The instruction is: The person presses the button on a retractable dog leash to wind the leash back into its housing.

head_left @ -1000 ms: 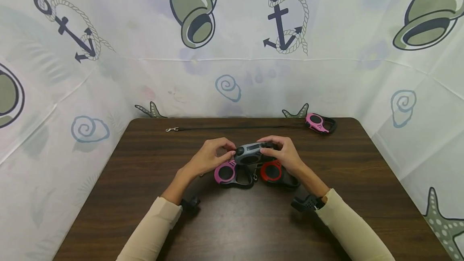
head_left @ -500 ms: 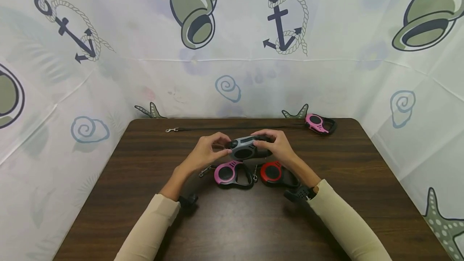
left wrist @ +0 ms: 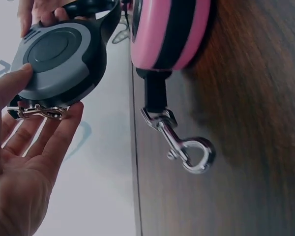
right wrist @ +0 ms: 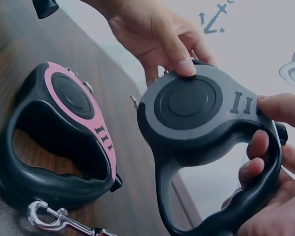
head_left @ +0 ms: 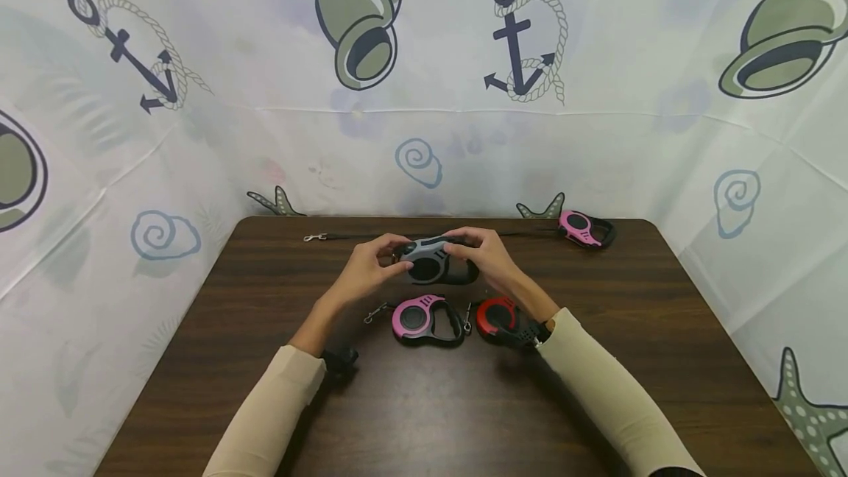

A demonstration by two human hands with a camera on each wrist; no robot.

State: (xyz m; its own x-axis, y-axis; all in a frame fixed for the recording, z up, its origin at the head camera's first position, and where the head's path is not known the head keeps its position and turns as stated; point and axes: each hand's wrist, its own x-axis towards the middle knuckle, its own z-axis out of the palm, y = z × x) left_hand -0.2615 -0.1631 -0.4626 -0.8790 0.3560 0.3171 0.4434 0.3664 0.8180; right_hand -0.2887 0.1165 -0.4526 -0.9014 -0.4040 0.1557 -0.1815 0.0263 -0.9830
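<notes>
we see the grey leash (head_left: 432,263) held above the table (head_left: 662,359), beyond the pink leash (head_left: 424,320); right hand (head_left: 486,256) curls round its handle, left hand (head_left: 363,271) pinches the case by the clip (left wrist: 37,112). the left hold looks light to us, so the case could slip and drop onto the pink leash, or the clip could snap back and nip a finger.

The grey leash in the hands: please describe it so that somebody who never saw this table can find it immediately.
On the dark wooden table, look at the middle, where both hands meet above it. The left hand and right hand hold the grey leash in the air. Its neighbours, a pink leash and a red leash, lie flat on the table.
</notes>
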